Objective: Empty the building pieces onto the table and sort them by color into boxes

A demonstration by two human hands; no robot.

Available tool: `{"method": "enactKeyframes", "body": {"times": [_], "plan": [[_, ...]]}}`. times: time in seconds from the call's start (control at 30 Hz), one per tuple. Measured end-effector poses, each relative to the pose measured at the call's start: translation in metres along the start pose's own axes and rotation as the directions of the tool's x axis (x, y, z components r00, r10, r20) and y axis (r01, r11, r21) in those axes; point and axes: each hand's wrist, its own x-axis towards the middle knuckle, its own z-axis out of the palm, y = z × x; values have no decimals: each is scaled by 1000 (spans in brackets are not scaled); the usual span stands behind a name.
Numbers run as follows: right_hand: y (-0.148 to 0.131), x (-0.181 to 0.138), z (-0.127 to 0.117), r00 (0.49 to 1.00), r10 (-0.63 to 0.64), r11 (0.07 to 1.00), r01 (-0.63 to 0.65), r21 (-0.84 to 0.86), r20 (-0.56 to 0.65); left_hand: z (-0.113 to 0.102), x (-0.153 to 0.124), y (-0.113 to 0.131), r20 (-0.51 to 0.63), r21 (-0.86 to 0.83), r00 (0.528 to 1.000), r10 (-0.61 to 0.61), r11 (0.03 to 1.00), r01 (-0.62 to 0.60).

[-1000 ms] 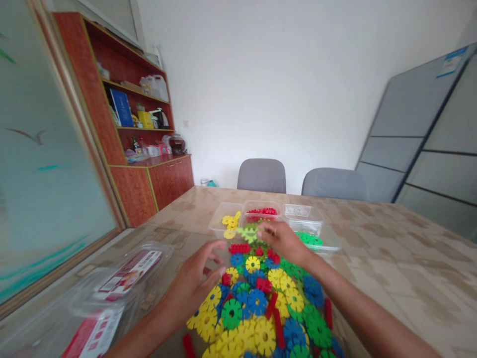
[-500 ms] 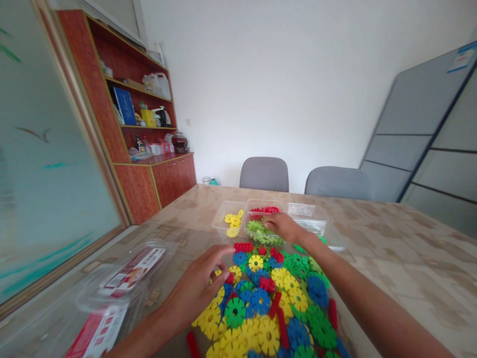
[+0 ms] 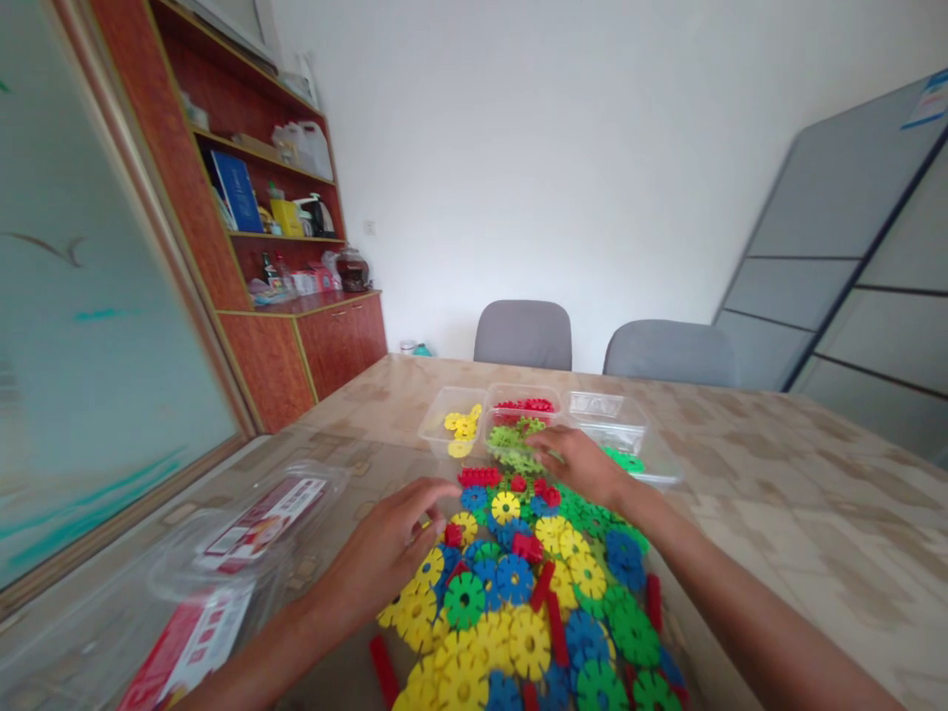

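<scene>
By L edge of mixed pcs (image 3: 528,644), our L hand (image 3: 396,531) is open, fingers loosely bent. Our R hand (image 3: 585,464) is at lt-green pcs (image 3: 513,444) in clear tub (image 3: 487,434); can't tell if it's gripping any.

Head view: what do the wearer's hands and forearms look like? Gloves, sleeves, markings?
No gloves on the left hand or the right hand. The left forearm and right forearm show no sleeves within the frame. No watch, wristband or cable visible on either; the fingers are too small and blurred to rule out rings or fine markings.
</scene>
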Motion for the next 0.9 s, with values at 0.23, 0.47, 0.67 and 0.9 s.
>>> {"method": "enactKeyframes", "body": {"times": [0.23,0.47,0.67,0.9], "plan": [[-20,-78,-30,989,151,988,-151,34,0,1,-1,-1,103,14,992,74,997,-76],[-19,-130,-20,921,311,950,-304,-69,236,10,-12,6,311,-74,929,201,980,-187],[-55,-116,-11,959,76,966,-139,218,274,6,-12,13,373,-56,893,253,967,-250],[-87,-110,-4,974,50,962,-106,251,219,-15,-22,27,485,-71,853,195,980,-184]]}}
